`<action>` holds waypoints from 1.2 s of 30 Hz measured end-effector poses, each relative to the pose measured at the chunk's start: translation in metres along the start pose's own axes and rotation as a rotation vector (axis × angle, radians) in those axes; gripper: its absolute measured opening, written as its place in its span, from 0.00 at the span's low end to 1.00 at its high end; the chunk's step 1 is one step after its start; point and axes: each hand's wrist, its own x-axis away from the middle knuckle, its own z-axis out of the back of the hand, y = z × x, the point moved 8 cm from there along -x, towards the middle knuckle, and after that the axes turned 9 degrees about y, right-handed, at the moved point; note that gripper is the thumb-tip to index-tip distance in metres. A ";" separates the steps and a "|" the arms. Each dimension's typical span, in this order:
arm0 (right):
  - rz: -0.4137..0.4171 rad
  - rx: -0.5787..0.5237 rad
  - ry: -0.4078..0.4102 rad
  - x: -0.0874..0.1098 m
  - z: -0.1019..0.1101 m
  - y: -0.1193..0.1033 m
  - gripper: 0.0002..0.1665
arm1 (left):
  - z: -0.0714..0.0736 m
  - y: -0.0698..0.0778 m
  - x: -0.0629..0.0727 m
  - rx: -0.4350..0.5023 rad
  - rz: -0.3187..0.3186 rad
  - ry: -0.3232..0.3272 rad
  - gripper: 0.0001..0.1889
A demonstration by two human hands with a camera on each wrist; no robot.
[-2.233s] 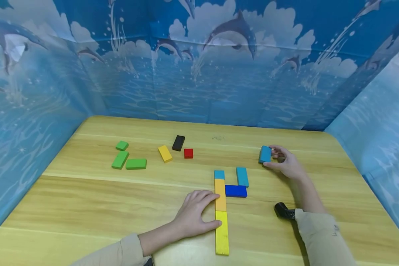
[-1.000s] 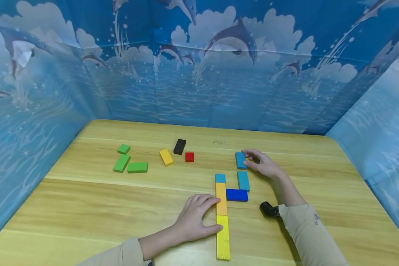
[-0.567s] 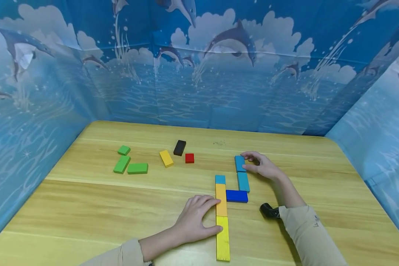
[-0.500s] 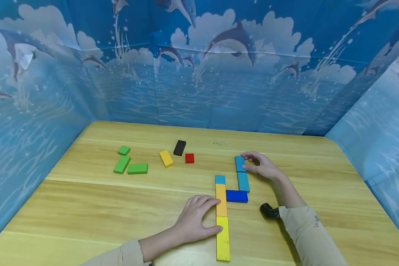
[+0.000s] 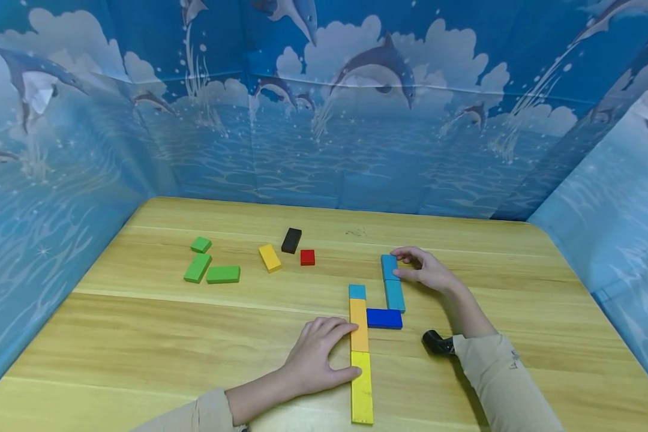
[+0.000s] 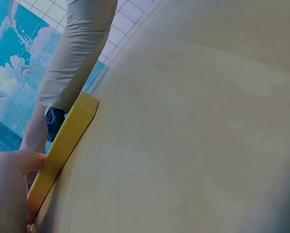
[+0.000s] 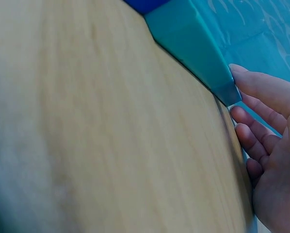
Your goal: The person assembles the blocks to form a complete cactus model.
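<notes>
In the head view my right hand [image 5: 429,273] pinches a light blue block [image 5: 389,267] between thumb and fingers at its right side. Its near end meets a teal block [image 5: 395,296], which stands at the right end of a dark blue block [image 5: 384,318]. My left hand [image 5: 314,354] rests along a straight column, fingers loosely spread. Its index finger touches the orange block [image 5: 359,339] and its thumb the yellow block [image 5: 362,396]; a small teal square [image 5: 357,291] tops the column. The left wrist view shows the thumb against the yellow block [image 6: 65,145].
Farther back lie a black block [image 5: 291,240], a red square [image 5: 307,257] and a small yellow block [image 5: 270,258]. Green blocks [image 5: 224,275] sit at the left of the wooden table [image 5: 140,336]. A dolphin-printed cloth [image 5: 324,150] walls the back and sides.
My right hand has carried the light blue block leftward from the right side, then slid it nearer until its end met the teal block. The left hand has stayed on the column.
</notes>
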 end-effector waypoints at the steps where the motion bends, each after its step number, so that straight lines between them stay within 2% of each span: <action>1: 0.002 -0.001 0.000 0.000 0.000 0.000 0.29 | 0.000 0.000 0.000 0.000 0.000 -0.001 0.33; 11: 0.009 0.005 0.008 0.000 0.001 0.002 0.29 | -0.001 0.001 -0.001 0.002 0.005 -0.007 0.33; 17: 0.039 -0.026 0.064 0.003 0.004 -0.004 0.30 | -0.001 0.001 -0.001 0.004 0.003 -0.004 0.33; 23: 0.053 -0.020 0.129 0.020 0.002 -0.011 0.29 | 0.001 0.001 -0.001 -0.001 -0.002 0.008 0.33; 29: 0.078 0.020 0.130 0.039 -0.005 -0.016 0.28 | 0.001 0.001 -0.001 0.003 0.000 0.009 0.33; 36: 0.093 0.061 0.114 0.054 -0.009 -0.044 0.27 | 0.000 0.000 -0.001 0.006 0.013 -0.002 0.33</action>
